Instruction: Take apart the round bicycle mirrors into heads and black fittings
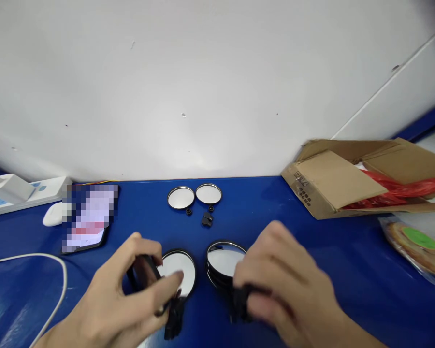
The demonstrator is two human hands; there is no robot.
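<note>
My left hand [112,295] is closed on a small round mirror [145,270], tilted nearly edge-on between thumb and fingers. Partly behind that thumb lies a second round mirror [183,270], face up, with a black mount [174,319] at its lower edge. To the right, a stack of round black-rimmed mirrors [224,261] sits face up. Blurred by motion, my right hand [286,280] pinches a black mount [241,299] at the stack's lower right. Whether that mount belongs to the top mirror I cannot tell.
Two round mirrors [181,198] and small black parts [207,219] lie near the wall. Left are a phone [89,217], a white rounded object [54,214], a power strip [50,190] and a white cable [63,275]. Right are a cardboard box [333,179] and a wrapped round item [418,246].
</note>
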